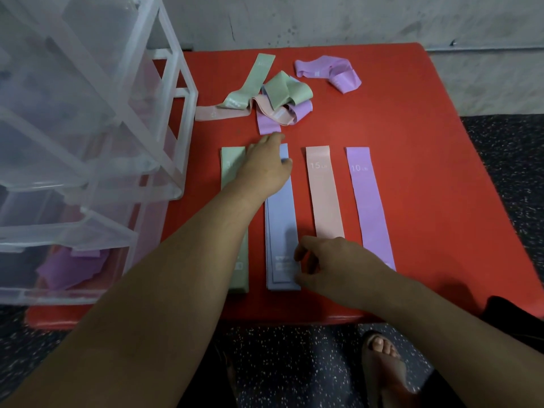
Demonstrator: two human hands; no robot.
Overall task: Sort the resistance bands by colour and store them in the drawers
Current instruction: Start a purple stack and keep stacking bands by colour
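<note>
Four flat bands lie side by side on the red table [412, 142]: a green band [231, 166], a blue band [281, 228], a pink band [325, 198] and a purple band [371, 207]. My left hand [265, 166] rests on the far end of the blue band, fingers stretched toward the tangled pile of bands [273, 101]. My right hand [332, 260] touches the near end of the blue band with loosely curled fingers. A loose purple band [329, 72] lies at the back.
A clear plastic drawer unit [88, 128] stands on the table's left side; its lowest drawer [70, 266] holds purple bands. A wall runs behind the table. Below the table's near edge is speckled floor and my sandalled foot [385, 363].
</note>
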